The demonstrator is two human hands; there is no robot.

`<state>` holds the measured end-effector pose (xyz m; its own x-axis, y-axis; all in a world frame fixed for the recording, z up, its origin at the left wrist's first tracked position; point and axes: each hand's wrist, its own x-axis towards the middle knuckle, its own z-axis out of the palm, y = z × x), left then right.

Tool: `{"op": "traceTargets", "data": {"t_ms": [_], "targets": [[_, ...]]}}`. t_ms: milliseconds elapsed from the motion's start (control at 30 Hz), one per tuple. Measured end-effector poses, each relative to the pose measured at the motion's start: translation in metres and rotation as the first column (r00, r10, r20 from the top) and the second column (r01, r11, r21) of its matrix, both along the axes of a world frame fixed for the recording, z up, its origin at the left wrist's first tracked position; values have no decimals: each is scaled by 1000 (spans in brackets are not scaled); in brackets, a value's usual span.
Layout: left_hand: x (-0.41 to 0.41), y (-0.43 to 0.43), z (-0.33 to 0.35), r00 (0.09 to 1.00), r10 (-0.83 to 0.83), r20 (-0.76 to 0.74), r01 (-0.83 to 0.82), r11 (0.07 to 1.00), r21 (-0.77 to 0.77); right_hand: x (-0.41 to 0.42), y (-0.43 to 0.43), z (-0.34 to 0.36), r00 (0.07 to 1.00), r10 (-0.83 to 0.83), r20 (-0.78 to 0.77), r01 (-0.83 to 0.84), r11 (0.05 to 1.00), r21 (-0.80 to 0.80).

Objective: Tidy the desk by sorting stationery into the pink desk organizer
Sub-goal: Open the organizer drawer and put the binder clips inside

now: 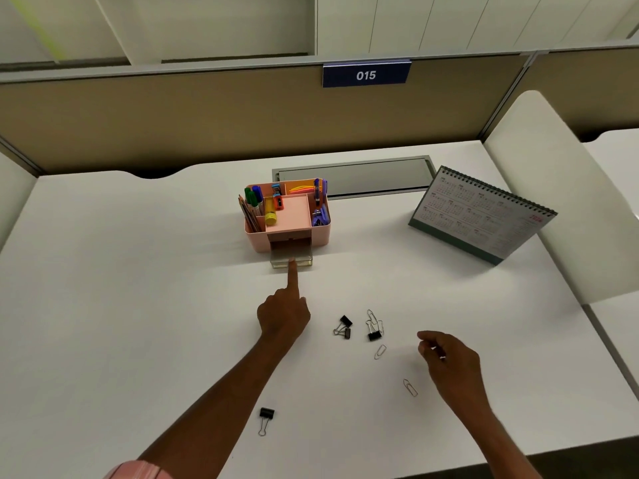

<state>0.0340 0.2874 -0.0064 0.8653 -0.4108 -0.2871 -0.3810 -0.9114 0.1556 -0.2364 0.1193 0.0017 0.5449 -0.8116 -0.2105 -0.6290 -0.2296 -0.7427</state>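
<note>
The broad white desk [138, 305] carries everything. A spiral-bound desk calendar [484, 216] stands tilted near its back right corner, out of the working space.

Midway along the back edge, just in front of a grey metal cable hatch [352, 176], sits the pink plastic desk organizer [256, 242]. It is a low rounded box split into open-topped compartments. Pencils and green and blue markers [254, 203] lean in the left one, with a yellow glue stick [270, 216] beside them. Purple pens [317, 192] stand on the right.

At its front a small clear drawer [304, 262] is slid out toward the person, probably to take the small clips.

The left hand [283, 316] reaches to it with the index finger stretched out, its tip on the drawer's front lip. The other fingers are folded into the palm and grip nothing. That pose suits sliding the drawer or steadying it.

The right hand [449, 361] hovers low over the desk toward the front right. Its fingers are loosely curled, thumb near fingertips. I cannot tell whether it pinches a clip.

The loose items lie between the hands, within easy reach. Two black binder clips [344, 326] lie together, with a third [375, 336] touching some silver wire paper clips [372, 319]. Two single paper clips [380, 351] [410, 387] lie apart. One lone binder clip [265, 418] lies near the front edge.
</note>
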Motion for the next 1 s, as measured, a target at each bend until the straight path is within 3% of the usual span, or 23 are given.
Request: {"op": "traceTargets", "data": {"t_ms": [133,333,633,833,933,1000], "targets": [[-5,5,0,1000,1,-1,-1,1000,-6,-15,9,-4,997,52,-63,-53,999,-11],[-12,13,3,1000,1,-6,-1,999,-51,-33,30,-19,916,230,-328,-230,972,40],[-60,82,7,966,189,-175,-236,922,-306,23,50,-33,956,221,-196,-222,975,14],[-101,159,-2,923,281,-264,-324,936,-137,39,50,-32,953,248,-174,-259,965,-40],[-117,172,-5,886,257,-386,-341,925,-169,33,56,-33,952,255,-170,-270,960,-71],[-125,167,-9,896,218,-387,-320,921,-221,28,63,-35,947,272,-170,-286,956,-66]]}}
